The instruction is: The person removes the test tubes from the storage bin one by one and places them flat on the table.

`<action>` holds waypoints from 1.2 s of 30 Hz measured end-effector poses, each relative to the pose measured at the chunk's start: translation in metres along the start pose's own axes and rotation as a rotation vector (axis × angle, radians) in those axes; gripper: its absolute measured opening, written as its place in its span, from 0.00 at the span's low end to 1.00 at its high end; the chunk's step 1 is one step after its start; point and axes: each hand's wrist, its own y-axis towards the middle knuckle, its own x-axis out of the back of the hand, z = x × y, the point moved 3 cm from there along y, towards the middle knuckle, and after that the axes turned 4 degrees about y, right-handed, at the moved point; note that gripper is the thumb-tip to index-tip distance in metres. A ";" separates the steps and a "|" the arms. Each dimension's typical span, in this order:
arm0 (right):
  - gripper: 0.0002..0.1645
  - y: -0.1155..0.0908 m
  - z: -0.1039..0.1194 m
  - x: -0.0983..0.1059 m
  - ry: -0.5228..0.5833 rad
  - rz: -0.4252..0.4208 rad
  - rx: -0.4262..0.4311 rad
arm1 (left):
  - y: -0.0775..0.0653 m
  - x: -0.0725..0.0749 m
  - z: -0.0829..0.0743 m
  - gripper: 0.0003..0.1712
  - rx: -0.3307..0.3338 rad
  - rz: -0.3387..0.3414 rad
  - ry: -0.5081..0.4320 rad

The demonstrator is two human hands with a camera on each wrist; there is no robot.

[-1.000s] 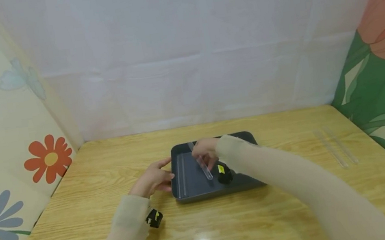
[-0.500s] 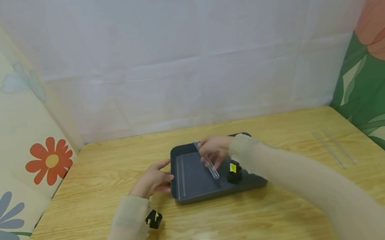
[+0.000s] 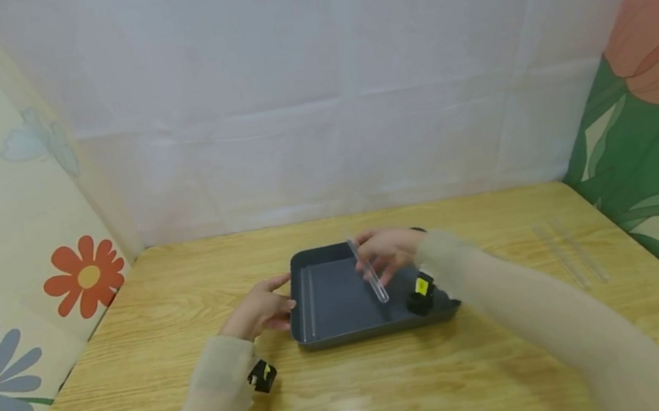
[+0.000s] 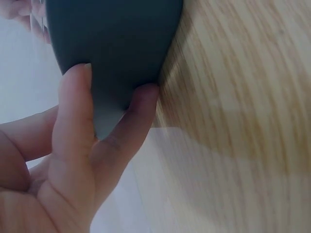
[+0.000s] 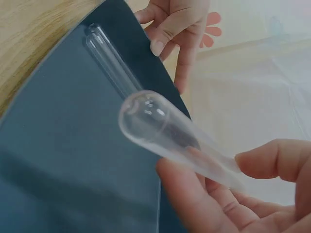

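Note:
My right hand holds a clear test tube between thumb and fingers, over the middle of a dark grey rectangular tray. The right wrist view shows the tube's rounded end tilted toward the camera, raised above the tray floor. Along the tray's left side lie two more clear test tubes, close together and parallel. My left hand rests against the tray's left wall, fingers extended. In the left wrist view its fingertips touch the outside of that wall.
Two further clear test tubes lie side by side at the right of the wooden table. A pale cloth backdrop stands behind, with flower-patterned panels on both sides. A small black wrist camera hangs under the right wrist.
My right hand has moved to the right across the tray, carrying the test tube with it. The left hand stays against the tray's left wall.

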 end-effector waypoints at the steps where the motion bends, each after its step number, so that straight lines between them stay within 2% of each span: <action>1: 0.33 -0.001 -0.001 0.001 0.005 0.002 0.002 | 0.000 0.000 0.000 0.39 -0.001 -0.001 0.001; 10: 0.33 -0.010 -0.007 0.011 0.038 0.007 0.048 | 0.002 -0.002 0.002 0.39 0.002 -0.007 -0.001; 17: 0.35 -0.018 -0.011 0.018 0.068 0.003 0.061 | 0.005 0.000 0.000 0.40 0.013 -0.005 0.006; 27: 0.36 -0.030 -0.014 0.029 0.106 0.005 0.070 | 0.003 0.001 -0.002 0.40 0.004 0.008 0.023; 36: 0.37 -0.036 -0.020 0.038 0.121 -0.006 0.089 | 0.006 -0.002 -0.004 0.39 -0.002 -0.051 0.086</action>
